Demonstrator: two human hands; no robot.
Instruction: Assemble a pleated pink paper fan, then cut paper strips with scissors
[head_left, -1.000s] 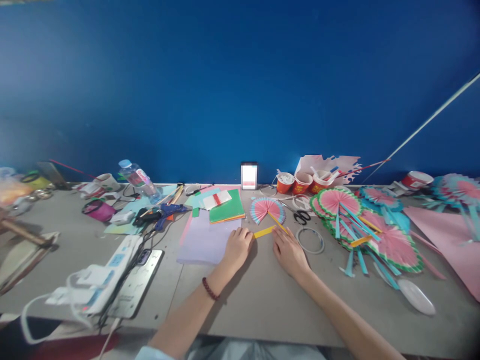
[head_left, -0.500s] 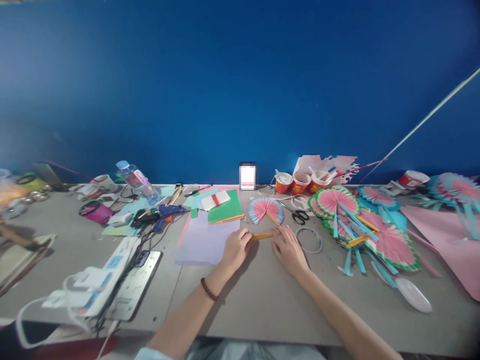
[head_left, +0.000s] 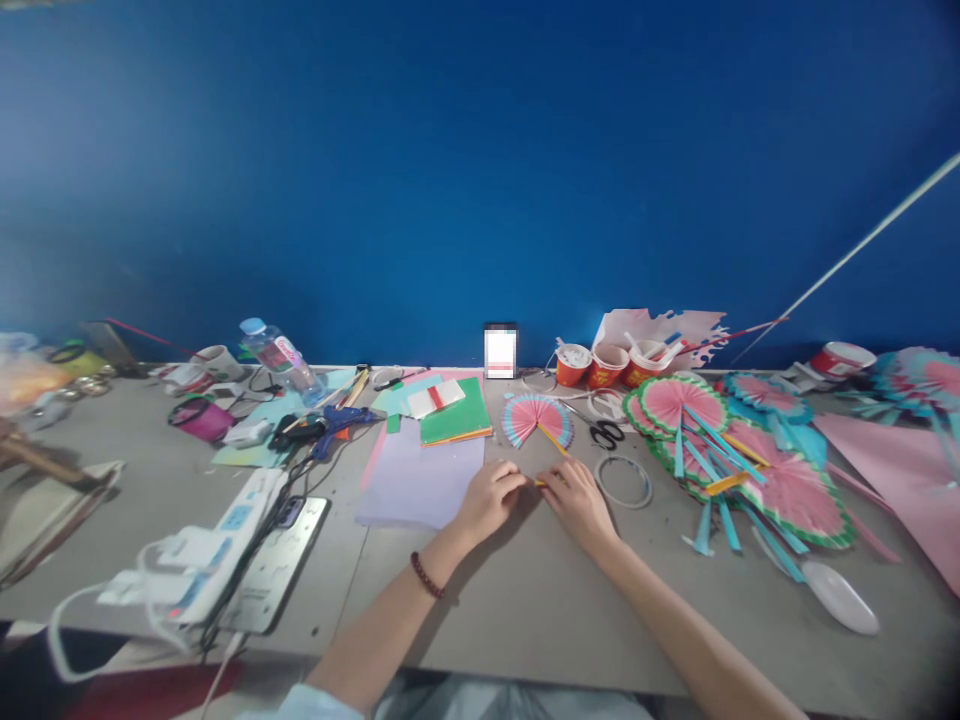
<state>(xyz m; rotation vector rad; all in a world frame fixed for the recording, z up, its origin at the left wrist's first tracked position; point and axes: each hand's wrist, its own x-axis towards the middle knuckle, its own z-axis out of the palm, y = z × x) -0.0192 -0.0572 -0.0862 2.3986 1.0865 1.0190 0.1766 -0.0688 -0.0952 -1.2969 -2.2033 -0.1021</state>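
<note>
A narrow yellow paper strip [head_left: 540, 483] lies low over the table between my two hands, with only a short piece of it showing. My left hand [head_left: 491, 500] is closed, thumb and fingers pinching around the strip's left part. From the other side my right hand [head_left: 576, 497] has its fingers curled down on the right part. Just beyond the hands rests a half-round pleated fan [head_left: 519, 415], pink with a light blue edge, with a yellow strip along its right side. A roll of tape [head_left: 646, 490] lies flat to the right of my right hand, black-handled scissors [head_left: 607, 434] behind it.
Finished pleated fans [head_left: 806, 490] with blue strips spread over the right side, near a white oval object [head_left: 840, 598]. Red paper cups [head_left: 607, 367] and a phone [head_left: 500, 352] stand along the wall. Leftward are coloured sheets [head_left: 420, 480], a blue glue gun [head_left: 337, 428] and a power strip [head_left: 240, 530].
My hands have come closer together, and less of the yellow strip shows between them. My right fingers have curled in more. The whole view has shifted slightly.
</note>
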